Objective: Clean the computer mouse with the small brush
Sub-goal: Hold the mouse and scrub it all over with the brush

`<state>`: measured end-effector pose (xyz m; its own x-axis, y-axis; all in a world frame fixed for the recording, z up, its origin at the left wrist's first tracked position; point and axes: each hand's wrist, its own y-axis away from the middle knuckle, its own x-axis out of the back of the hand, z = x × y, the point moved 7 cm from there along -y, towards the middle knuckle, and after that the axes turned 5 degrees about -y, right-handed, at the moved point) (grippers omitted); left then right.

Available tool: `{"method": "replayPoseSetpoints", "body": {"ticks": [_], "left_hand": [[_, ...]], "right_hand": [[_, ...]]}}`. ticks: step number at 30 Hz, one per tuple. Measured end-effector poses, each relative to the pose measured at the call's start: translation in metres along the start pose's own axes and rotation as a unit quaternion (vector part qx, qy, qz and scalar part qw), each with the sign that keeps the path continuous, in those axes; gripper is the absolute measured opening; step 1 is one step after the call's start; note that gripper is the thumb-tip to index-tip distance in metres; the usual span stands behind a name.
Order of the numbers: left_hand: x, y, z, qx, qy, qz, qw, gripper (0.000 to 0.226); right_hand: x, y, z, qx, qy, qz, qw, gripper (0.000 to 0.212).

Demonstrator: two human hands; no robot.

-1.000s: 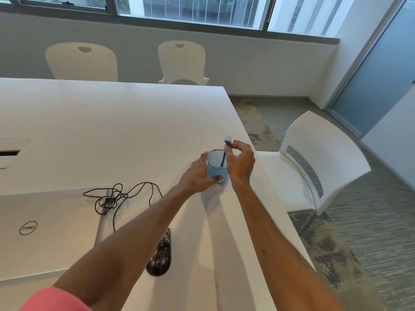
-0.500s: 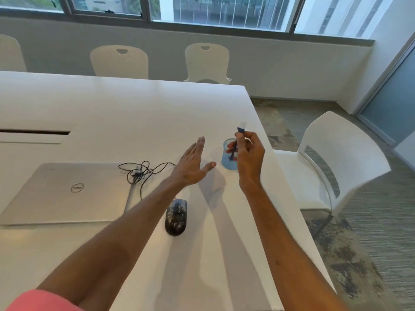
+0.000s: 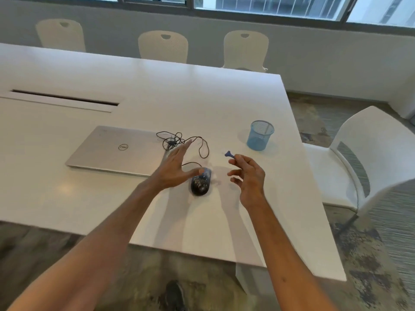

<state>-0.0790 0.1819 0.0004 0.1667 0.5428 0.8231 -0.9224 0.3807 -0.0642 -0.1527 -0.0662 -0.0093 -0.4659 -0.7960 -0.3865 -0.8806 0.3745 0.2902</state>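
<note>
A black computer mouse speckled with pale dirt lies on the white table, its black cable tangled behind it. My left hand hovers open just left of the mouse, fingers spread, thumb over its front end. My right hand is to the right of the mouse and pinches a small blue brush, whose head points up and left. The brush is clear of the mouse.
A blue mesh cup stands behind my right hand near the table's right edge. A closed silver laptop lies to the left. White chairs stand at the right side and along the far edge.
My right hand drew the brush out of the blue cup and came back toward the mouse. My left hand let go of the cup and moved over the mouse.
</note>
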Motion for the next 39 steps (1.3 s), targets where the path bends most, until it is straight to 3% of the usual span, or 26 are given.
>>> {"method": "replayPoseSetpoints", "body": {"ticks": [5,11,17,24,29,39], "left_hand": [[-0.01,0.022,-0.027,-0.015,-0.045,-0.079,0.996,0.145],[-0.026,0.02,-0.034,-0.048,-0.093,-0.12,0.987,0.154],[-0.041,0.018,-0.036,-0.078,-0.09,-0.106,0.987,0.153],[-0.048,0.009,-0.041,-0.102,-0.066,-0.118,0.986,0.149],[-0.054,0.006,-0.043,-0.099,-0.045,-0.123,0.986,0.146],[-0.052,-0.001,-0.035,-0.1,-0.048,-0.156,0.982,0.142]], "right_hand": [[0.003,0.007,0.018,-0.047,-0.073,-0.016,0.996,0.014],[0.005,0.006,0.028,-0.063,-0.141,0.009,0.988,0.017],[-0.006,0.009,0.04,-0.067,-0.151,-0.013,0.986,0.017],[0.002,0.004,0.05,-0.074,-0.021,0.023,0.997,0.037],[0.004,0.003,0.055,-0.093,0.086,0.042,0.991,0.04],[-0.014,0.005,0.062,-0.118,0.134,0.049,0.983,0.044]]}}
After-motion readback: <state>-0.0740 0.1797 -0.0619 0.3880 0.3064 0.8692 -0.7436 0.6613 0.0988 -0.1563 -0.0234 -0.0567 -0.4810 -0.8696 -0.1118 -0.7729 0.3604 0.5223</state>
